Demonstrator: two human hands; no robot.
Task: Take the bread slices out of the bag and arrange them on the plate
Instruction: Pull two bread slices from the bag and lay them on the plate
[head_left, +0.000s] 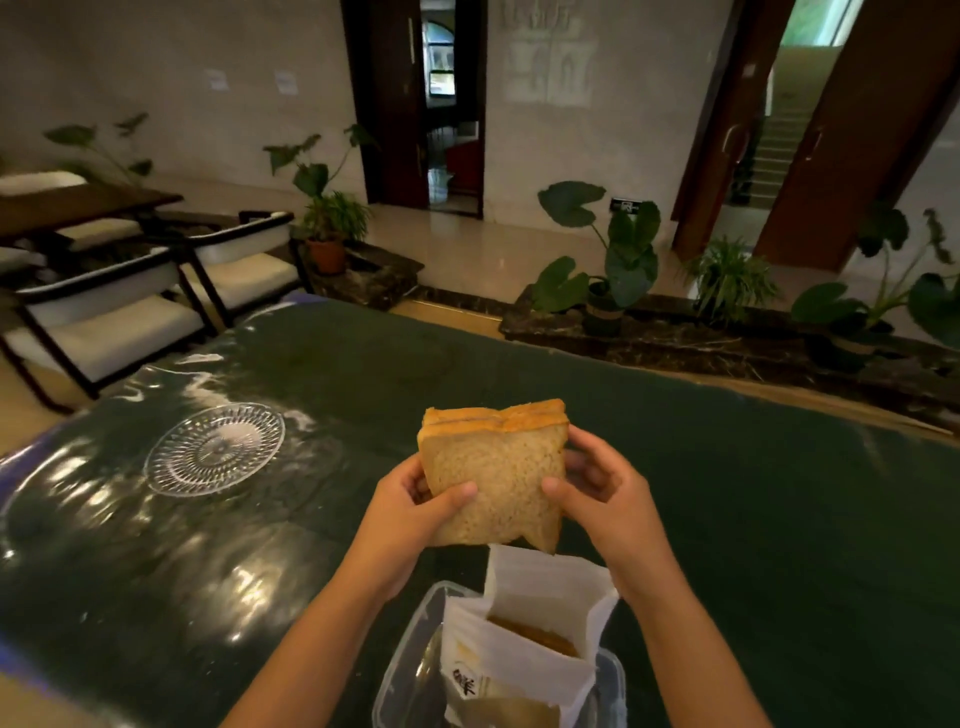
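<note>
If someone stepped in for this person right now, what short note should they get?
Left hand and right hand: both grip a small stack of bread slices, held upright in the air above the bag.
Bag: open, standing in a clear tub near the person, more bread visible inside.
Plate: glass, on the table to the left, nothing on it.
Done: first slices are out.
Left: lay them on the plate, then fetch the rest.
</note>
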